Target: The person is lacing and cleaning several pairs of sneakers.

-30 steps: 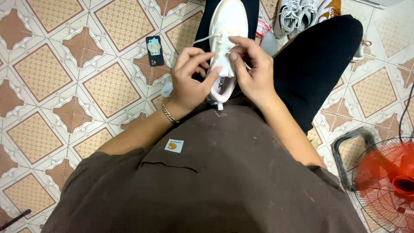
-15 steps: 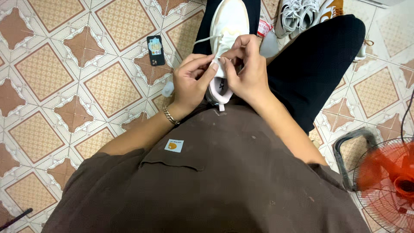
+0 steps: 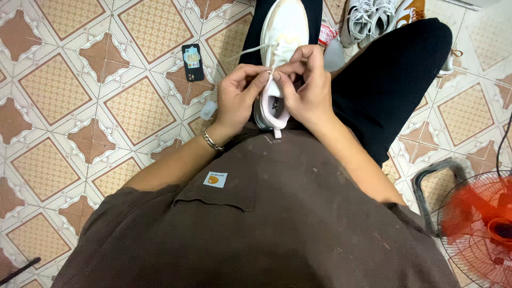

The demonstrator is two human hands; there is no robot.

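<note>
A white sneaker (image 3: 288, 26) lies on my lap, toe pointing away from me. My left hand (image 3: 240, 98) and my right hand (image 3: 306, 85) meet over its lacing, fingertips pinched together on the white lace (image 3: 250, 50). One loose end of the lace runs out to the left. The shoe's pale pink tongue and heel tab (image 3: 274, 109) hang down between my hands. A metal bracelet (image 3: 212, 141) circles my left wrist.
A black phone (image 3: 192, 62) lies on the patterned tile floor at the left. A small white object (image 3: 208, 110) sits near my left wrist. More sneakers (image 3: 368, 18) stand at the top right. A red floor fan (image 3: 480, 226) is at the lower right.
My hands have drawn closer together over the laces, fingertips now touching. The shoe has stayed on my lap.
</note>
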